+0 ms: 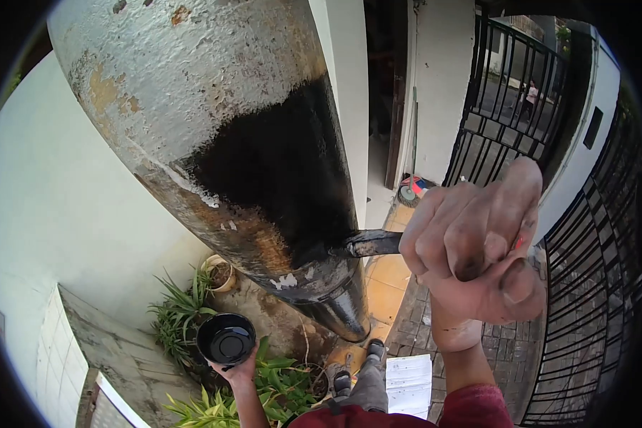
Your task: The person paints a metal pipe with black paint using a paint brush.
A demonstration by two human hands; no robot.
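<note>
My right hand (pixel 471 246), smudged with dark stains, is closed around a paintbrush (pixel 375 244). The brush's dark end touches the lower right side of a thick round column (pixel 164 85), next to a broad patch of glossy black paint (pixel 282 160). Above that patch the column's surface is pale grey and peeling; below it are brown and rusty spots. Low at the left, my left hand (pixel 241 367) grips the side of a black bowl (pixel 207 341). Something dark and shiny lies at the bottom of the bowl.
Green plants (pixel 278 389) and a pot (pixel 221 274) stand at the column's foot. White sheets (pixel 409 385) lie on the paving beside my feet. Black metal gates (pixel 513 93) line the right side, with a person (pixel 531 98) beyond. A doorway (pixel 385 107) opens behind the column.
</note>
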